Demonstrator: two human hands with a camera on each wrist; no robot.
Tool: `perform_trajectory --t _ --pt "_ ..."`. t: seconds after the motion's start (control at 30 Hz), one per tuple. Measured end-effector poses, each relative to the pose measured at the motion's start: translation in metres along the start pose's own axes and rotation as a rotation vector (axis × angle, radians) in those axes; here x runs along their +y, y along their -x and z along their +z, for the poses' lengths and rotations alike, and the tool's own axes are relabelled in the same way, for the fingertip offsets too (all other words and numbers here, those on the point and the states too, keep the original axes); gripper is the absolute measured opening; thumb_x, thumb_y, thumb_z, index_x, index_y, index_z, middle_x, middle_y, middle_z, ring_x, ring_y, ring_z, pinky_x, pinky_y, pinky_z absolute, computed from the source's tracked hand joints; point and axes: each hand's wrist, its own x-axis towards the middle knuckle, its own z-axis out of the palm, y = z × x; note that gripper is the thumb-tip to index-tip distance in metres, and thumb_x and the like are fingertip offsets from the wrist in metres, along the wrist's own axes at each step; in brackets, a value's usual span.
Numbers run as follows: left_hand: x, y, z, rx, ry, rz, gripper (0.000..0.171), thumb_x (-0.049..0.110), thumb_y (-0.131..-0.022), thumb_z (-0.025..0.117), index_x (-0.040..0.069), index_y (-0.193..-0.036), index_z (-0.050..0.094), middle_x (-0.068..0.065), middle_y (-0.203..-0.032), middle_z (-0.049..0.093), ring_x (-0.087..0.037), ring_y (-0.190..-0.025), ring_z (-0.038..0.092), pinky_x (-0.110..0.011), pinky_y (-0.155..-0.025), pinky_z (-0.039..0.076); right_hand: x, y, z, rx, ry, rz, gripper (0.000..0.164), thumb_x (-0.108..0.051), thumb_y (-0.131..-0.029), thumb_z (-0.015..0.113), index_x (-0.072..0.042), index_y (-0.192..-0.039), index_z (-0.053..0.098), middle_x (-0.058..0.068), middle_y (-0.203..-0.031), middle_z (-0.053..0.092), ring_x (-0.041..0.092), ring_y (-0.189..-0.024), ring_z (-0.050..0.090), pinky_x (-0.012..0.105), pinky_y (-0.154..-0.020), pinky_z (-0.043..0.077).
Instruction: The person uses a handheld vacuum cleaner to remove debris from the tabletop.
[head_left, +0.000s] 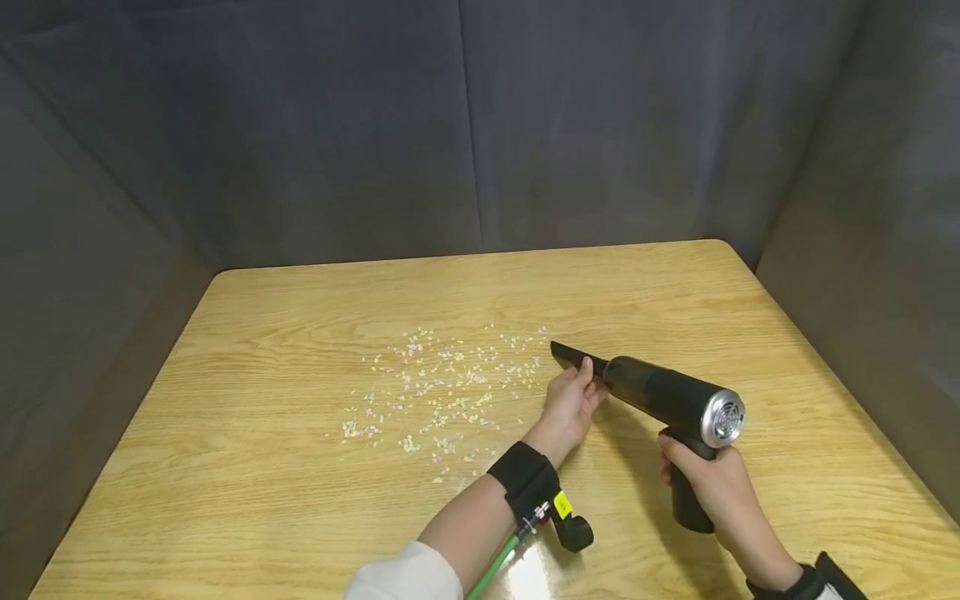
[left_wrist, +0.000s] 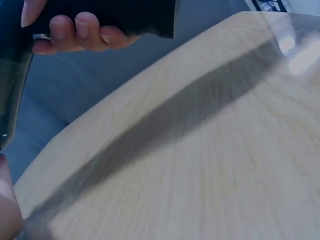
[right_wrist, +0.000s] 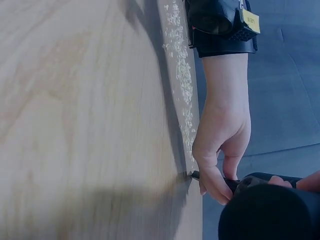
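Observation:
A black handheld vacuum cleaner (head_left: 663, 398) with a silver vented end is held above the table. My right hand (head_left: 712, 483) grips its handle, the fingers wrapped round it in the left wrist view. With thumb and fingers, my left hand (head_left: 572, 402) pinches the narrow black nozzle (head_left: 573, 356) at the front; the right wrist view shows this hand (right_wrist: 222, 145) from the side. Small pale paper bits (head_left: 450, 383), yellow, pink and white, lie scattered on the table left of the nozzle tip. The tip points left, close to the right edge of the scatter.
The wooden table (head_left: 247, 317) has rounded far corners. Dark grey cloth (head_left: 337, 142) hangs behind it and on both sides. Each wrist wears a black strap, and a green cable (head_left: 492, 568) runs along the left forearm.

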Motion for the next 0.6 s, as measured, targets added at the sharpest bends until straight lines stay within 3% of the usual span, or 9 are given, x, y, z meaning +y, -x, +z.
perform_trajectory --t 0.6 --pt "0.016 -0.02 0.002 -0.001 -0.049 0.023 0.032 0.018 -0.096 0.049 -0.004 -0.12 0.053 -0.004 -0.095 0.061 -0.012 -0.092 0.061 -0.037 -0.107 0.045 -0.008 -0.017 0.018 0.047 -0.053 -0.01 0.03 -0.02 -0.092 0.055 0.006 -0.106 0.052 -0.008 -0.065 0.055 0.008 -0.058 0.056 0.022 -0.057 0.051"
